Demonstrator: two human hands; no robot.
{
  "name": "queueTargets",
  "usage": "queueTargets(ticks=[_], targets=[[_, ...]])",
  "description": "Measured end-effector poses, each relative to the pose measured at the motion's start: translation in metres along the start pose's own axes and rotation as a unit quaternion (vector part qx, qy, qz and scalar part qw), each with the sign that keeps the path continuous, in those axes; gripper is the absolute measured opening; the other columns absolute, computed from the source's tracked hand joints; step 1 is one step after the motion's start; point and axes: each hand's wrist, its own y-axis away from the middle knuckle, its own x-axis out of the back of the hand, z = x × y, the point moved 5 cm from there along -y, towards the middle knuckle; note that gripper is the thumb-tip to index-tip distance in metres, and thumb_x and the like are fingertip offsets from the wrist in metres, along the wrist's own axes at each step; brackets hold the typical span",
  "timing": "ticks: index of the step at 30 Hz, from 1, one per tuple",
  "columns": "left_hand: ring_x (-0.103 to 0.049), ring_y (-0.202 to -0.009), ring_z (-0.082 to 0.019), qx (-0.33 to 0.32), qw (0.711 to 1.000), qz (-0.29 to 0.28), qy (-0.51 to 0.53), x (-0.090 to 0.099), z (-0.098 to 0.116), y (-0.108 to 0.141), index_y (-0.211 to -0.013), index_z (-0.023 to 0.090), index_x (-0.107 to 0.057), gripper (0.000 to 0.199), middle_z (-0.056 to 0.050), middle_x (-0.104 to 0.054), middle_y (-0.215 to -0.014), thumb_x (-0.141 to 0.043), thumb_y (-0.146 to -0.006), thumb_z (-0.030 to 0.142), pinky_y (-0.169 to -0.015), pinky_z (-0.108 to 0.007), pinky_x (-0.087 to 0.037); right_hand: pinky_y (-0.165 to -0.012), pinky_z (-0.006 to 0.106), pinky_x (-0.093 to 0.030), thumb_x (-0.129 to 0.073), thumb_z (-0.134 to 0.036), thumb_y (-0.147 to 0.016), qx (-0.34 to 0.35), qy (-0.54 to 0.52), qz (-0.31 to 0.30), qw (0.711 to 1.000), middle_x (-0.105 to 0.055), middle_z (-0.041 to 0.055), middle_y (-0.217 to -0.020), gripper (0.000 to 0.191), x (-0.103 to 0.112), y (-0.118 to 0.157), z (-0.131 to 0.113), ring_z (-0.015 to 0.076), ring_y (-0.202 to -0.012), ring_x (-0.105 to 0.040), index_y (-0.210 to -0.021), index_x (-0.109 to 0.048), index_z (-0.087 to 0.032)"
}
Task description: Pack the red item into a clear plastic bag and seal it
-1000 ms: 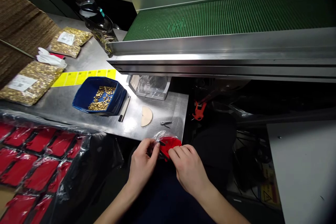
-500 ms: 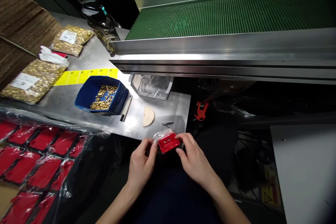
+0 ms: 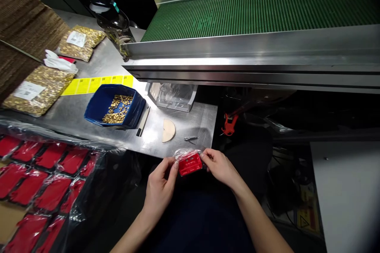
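Note:
A small red plastic part [image 3: 190, 164] with a black edge is held between my hands, just in front of the metal table's edge. Clear plastic film lies along its upper side. My left hand [image 3: 162, 178] pinches the left end with thumb and forefinger. At the right end, my right hand [image 3: 218, 166] grips the upper corner, its thumb on top. Beyond the part, nail clippers [image 3: 190, 139] and a half-round wooden piece [image 3: 168, 130] lie on the table.
Blue bin [image 3: 99, 104] of brass pieces, pen-like tool [image 3: 143, 121], grey tray [image 3: 190, 102] and bags of brass pieces [image 3: 41, 87] on the table [image 3: 118, 139]. Green conveyor [image 3: 252, 14] behind. Wrapped red parts [image 3: 53, 191] at left; orange tool [image 3: 229, 124] at right.
My right hand has closed in from beside the red part onto its upper right corner. The part is tilted a little differently, with film over its top edge. The view has shifted slightly.

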Motion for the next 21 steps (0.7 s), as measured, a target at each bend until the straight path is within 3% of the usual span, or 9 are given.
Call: queueTargets(ticks=[6, 12, 15, 18, 21], targets=[[-0.067, -0.084, -0.019, 0.005, 0.996, -0.011, -0.084, 0.015, -0.002, 0.012, -0.108, 0.025, -0.067, 0.018, -0.001, -0.073, -0.099, -0.055, -0.102, 0.037, -0.071, -0.026, -0.050, -0.058, 0.026, -0.028, -0.049, -0.034, -0.102, 0.028, 0.100, 0.039, 0.994, -0.063, -0.0043, -0.067, 0.029, 0.009, 0.032, -0.007, 0.0137, -0.059, -0.058, -0.077, -0.060, -0.024], [-0.069, -0.084, -0.017, -0.040, 0.995, -0.008, -0.090, 0.022, 0.014, 0.020, -0.113, 0.027, -0.069, 0.017, 0.000, -0.074, -0.099, -0.059, -0.100, 0.034, -0.069, -0.024, -0.052, -0.055, 0.032, -0.019, -0.046, -0.031, -0.104, 0.063, 0.296, 0.116, 0.946, -0.066, -0.0011, -0.072, 0.028, 0.010, 0.052, -0.016, 0.0158, -0.058, -0.060, -0.080, -0.058, -0.023], [-0.065, -0.073, -0.015, -0.017, 0.998, -0.019, -0.061, 0.020, 0.015, 0.019, -0.122, 0.028, -0.065, 0.023, 0.000, -0.071, -0.092, -0.058, -0.100, 0.034, -0.059, -0.024, -0.048, -0.056, 0.030, -0.023, -0.044, -0.031, -0.104, 0.059, 0.255, 0.119, 0.958, -0.066, -0.0011, -0.074, 0.027, 0.014, 0.049, -0.019, 0.0160, -0.060, -0.060, -0.082, -0.058, -0.023], [-0.062, -0.073, -0.016, -0.001, 1.000, -0.007, 0.010, 0.022, 0.016, 0.016, -0.127, 0.026, -0.060, 0.029, 0.001, -0.066, -0.086, -0.059, -0.099, 0.034, -0.066, -0.025, -0.049, -0.058, 0.027, -0.031, -0.041, -0.030, -0.105, 0.055, 0.127, 0.068, 0.988, -0.064, -0.0031, -0.072, 0.026, 0.018, 0.046, -0.019, 0.0149, -0.063, -0.061, -0.085, -0.058, -0.025], [-0.055, -0.067, -0.014, 0.044, 0.996, -0.047, 0.058, 0.022, 0.017, 0.011, -0.126, 0.025, -0.057, 0.030, 0.003, -0.059, -0.076, -0.060, -0.097, 0.031, -0.063, -0.024, -0.045, -0.057, 0.026, -0.031, -0.044, -0.028, -0.101, 0.039, 0.107, 0.055, 0.992, -0.060, -0.0042, -0.068, 0.025, 0.026, 0.046, -0.018, 0.0143, -0.059, -0.055, -0.079, -0.055, -0.025]])
